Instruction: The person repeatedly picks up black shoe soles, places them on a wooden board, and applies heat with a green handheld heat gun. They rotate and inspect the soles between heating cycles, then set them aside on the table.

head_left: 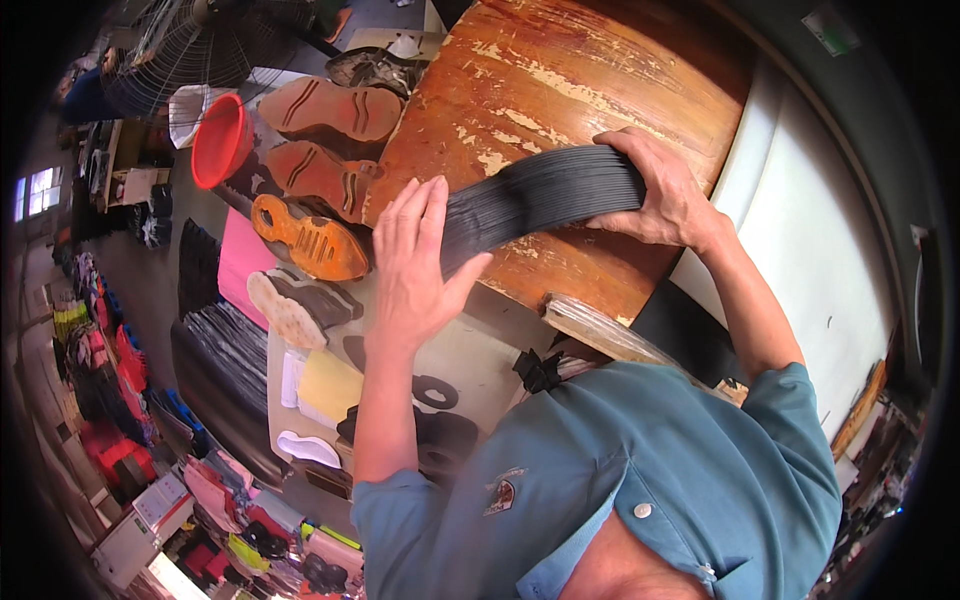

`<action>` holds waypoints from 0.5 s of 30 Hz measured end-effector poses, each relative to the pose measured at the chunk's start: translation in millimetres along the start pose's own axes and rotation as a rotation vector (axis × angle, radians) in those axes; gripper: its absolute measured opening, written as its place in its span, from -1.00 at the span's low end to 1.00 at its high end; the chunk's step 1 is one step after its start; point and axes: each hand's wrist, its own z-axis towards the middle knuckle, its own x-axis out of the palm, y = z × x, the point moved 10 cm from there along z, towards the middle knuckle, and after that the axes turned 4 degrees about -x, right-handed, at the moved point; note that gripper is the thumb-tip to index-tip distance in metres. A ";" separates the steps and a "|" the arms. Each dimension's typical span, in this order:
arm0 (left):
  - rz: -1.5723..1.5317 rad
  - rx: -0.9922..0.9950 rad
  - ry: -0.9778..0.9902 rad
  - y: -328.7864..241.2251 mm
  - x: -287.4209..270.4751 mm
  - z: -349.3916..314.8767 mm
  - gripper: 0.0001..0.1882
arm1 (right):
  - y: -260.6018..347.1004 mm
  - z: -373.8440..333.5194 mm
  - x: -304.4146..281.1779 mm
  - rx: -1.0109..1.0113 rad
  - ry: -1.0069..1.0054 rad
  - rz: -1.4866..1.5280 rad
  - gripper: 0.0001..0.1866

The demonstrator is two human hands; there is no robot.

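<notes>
A thick stack of black sheets (550, 190) is bent into an arch over a worn orange-brown wooden board (540, 80). My right hand (668, 195) grips its far right end, thumb below and fingers over the top. At the other end my left hand (408, 265) presses against the stack, its fingers close together along the outer side and its thumb on the near side. The sheets' edges show as many fine parallel lines.
Left of the board lie reddish sole-shaped pieces (335, 108), an orange sole-shaped piece with a holed end (318, 245) and a red bowl (222, 142). Beyond stands a wire-caged fan (200, 55). Dark layered sheets (225, 360) and a pink sheet (243, 262) lie nearer.
</notes>
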 end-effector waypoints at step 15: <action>0.300 -0.104 0.014 -40.4 49.4 39.7 0.38 | 0.2 -0.7 12.4 -0.015 0.051 -0.058 -0.08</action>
